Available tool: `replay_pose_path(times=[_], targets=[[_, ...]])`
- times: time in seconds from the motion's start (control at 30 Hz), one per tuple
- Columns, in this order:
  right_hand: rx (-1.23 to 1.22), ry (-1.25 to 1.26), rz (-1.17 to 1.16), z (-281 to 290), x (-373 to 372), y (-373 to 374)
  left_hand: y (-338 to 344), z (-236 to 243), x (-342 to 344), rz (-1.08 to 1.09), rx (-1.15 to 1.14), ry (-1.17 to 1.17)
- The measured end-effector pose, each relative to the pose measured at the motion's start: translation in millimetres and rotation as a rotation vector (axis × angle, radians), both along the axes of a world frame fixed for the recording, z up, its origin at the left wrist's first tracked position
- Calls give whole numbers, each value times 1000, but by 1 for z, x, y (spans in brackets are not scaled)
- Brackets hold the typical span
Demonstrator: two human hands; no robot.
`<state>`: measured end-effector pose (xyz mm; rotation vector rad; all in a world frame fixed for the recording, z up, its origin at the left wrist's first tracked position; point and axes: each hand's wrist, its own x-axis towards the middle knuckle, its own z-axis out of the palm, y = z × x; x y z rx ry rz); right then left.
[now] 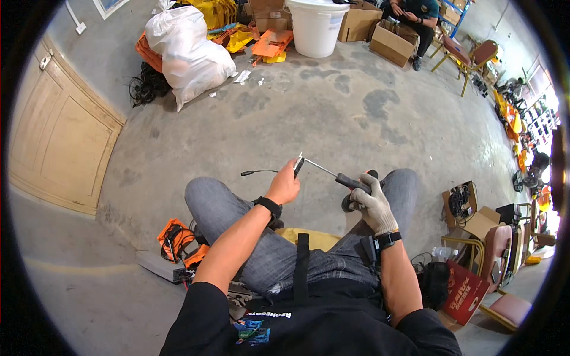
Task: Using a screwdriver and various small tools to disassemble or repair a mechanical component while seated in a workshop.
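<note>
My left hand, bare and with a black band at the wrist, is closed on a small flat black part with a pale edge. A short black cable with a plug end sticks out to the left of that hand. My right hand wears a light grey work glove and grips a screwdriver by its thick dark handle. The thin metal shaft points up and left, its tip at or very near the black part; whether they touch I cannot tell. Both hands are held above the floor between my knees.
An orange case with cables lies by my left knee. To the right are an open carton of black cable, a red box and chairs. Ahead stand a white sack, a white bucket and a seated person.
</note>
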<state>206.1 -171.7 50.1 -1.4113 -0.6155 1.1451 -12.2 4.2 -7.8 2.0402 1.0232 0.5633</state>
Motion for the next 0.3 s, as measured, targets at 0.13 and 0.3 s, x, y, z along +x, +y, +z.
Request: replay_pose_path(times=[0.13, 0.3], targets=[[-61, 215, 29, 3, 7, 0, 0, 6, 1, -3, -49, -2], [-42, 82, -8, -5, 4, 0, 0, -2, -1, -17, -21, 15]])
